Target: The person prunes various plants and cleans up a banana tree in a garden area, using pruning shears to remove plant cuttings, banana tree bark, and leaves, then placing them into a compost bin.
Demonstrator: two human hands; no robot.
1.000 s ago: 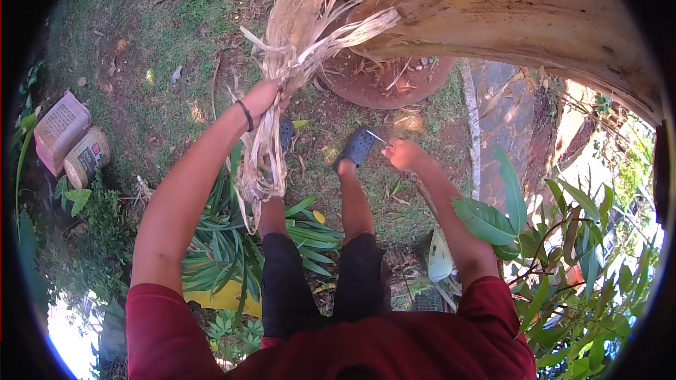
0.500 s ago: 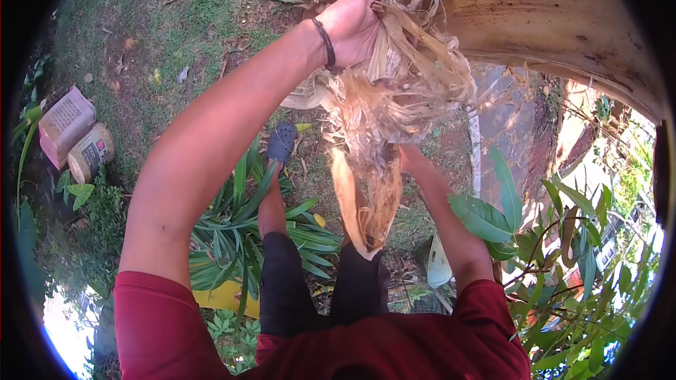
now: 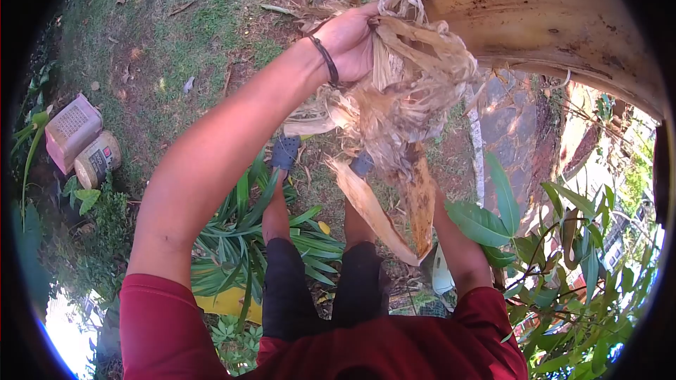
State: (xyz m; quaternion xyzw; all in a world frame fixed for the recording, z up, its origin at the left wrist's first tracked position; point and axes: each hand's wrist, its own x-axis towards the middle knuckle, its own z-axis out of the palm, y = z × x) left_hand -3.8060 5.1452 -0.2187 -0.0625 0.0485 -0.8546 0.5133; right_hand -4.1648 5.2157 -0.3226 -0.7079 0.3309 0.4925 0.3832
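Note:
A bundle of dry banana leaves (image 3: pixel 405 105), pale brown and crumpled, hangs in front of me. My left hand (image 3: pixel 350 42) is closed around its upper part, with the fingertips hidden among the folds. Two stiff, tan strips (image 3: pixel 373 207) dangle from the bottom and meet in a point. My right forearm (image 3: pixel 458 243) reaches up behind the bundle, which hides that hand and whatever it touches. Close beyond the bundle at upper right is a thick, brown banana trunk (image 3: pixel 542 14).
Leafy branches (image 3: pixel 563 253) crowd the right side near my right arm. A strappy green plant (image 3: pixel 239 239) grows beside my legs. A pink box-like container (image 3: pixel 72 130) and a round tub (image 3: pixel 97 160) sit at far left. Grass (image 3: pixel 204 21) covers the ground beyond.
The bundle's lower strips have swung to the right and spread apart. More of my second shoe shows behind them. My left hand keeps its hold and has shifted slightly down.

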